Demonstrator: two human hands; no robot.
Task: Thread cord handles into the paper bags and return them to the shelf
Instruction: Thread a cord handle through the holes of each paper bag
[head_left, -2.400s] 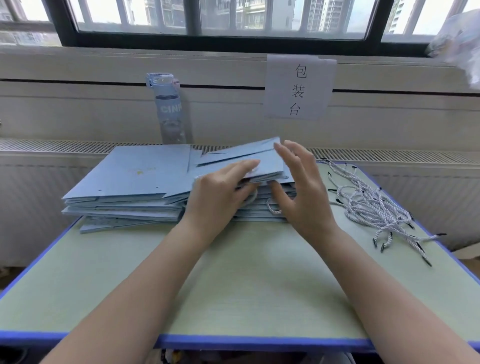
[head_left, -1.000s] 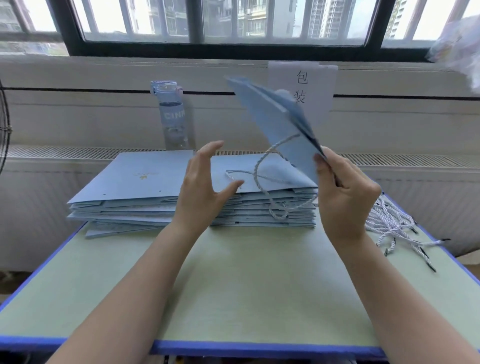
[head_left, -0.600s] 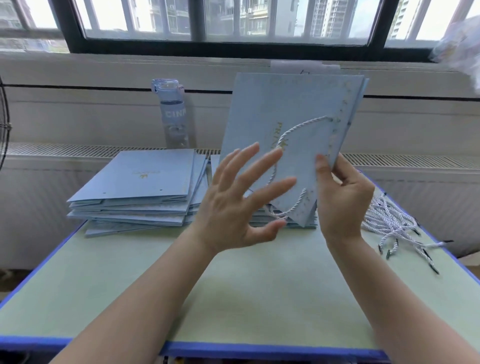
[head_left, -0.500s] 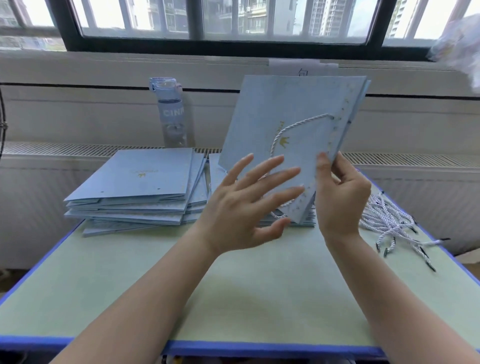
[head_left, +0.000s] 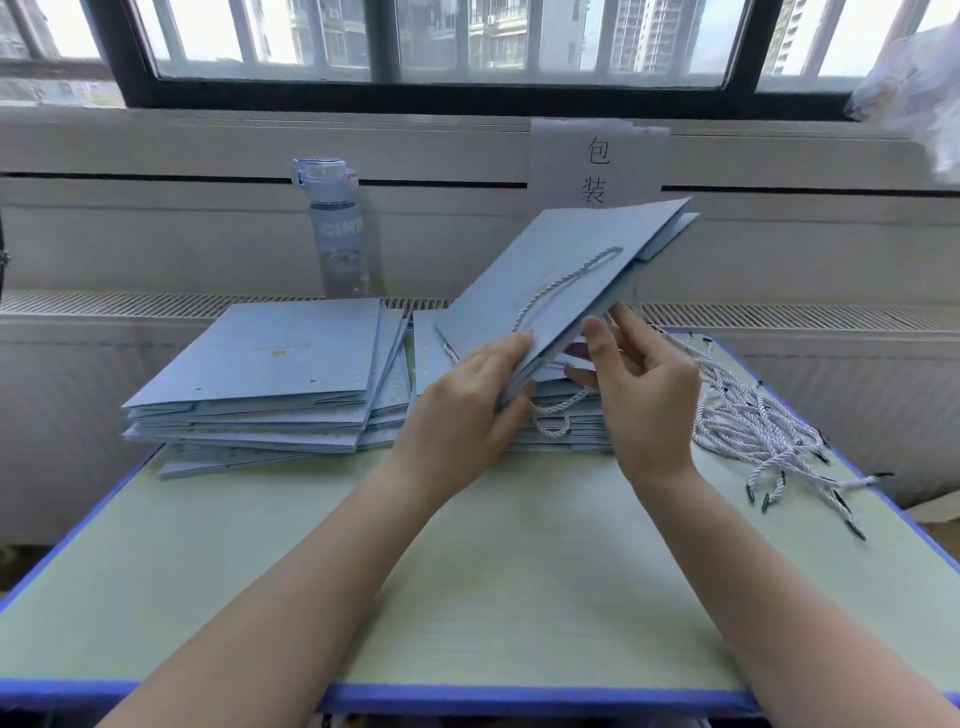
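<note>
Clock reference: 12 o'clock is the desk edge farthest from the person, 6 o'clock the nearest.
Desk: one desk (head_left: 467, 582), pale green top with blue edging.
Hands: two, both bare, meeting just past desk centre toward 12 o'clock.
Left hand: the left hand (head_left: 462, 415) pinches the near corner of the held bag, thumb on the upper face and fingers curled beneath.
Right hand: the right hand (head_left: 649, 400) has loosely curved fingers at the bag's near-right edge, fingertips reaching under it. Whether it grips cannot be determined.
Held bag: one flat, folded blue held bag (head_left: 576, 260), raised off the desk, tilted up and away toward 1 o'clock, above the right stack.
Cord handle: one white twisted cord handle (head_left: 566, 283) lies across the upper face of the held bag.
Cord loop: one further cord loop (head_left: 553, 423) hangs over the near edge of the right stack, between the hands. Which bag it belongs to cannot be determined.
Bag stacks: two. The left stack (head_left: 270, 364) is at 11 o'clock and the right stack (head_left: 428, 353) at 12 o'clock, side by side. The layers per stack are not countable.
Loose cords: one tangled pile of loose cords (head_left: 753, 421) at 2 o'clock, white with dark tips. The strands are too many to count.
Water bottle: one water bottle (head_left: 337, 228), upright beyond the desk at 11 o'clock.
Paper sign: one paper sign (head_left: 597, 156) on the wall at 12 o'clock, lower part hidden by the held bag.
Window: one window (head_left: 467, 47) above the wall.
</note>
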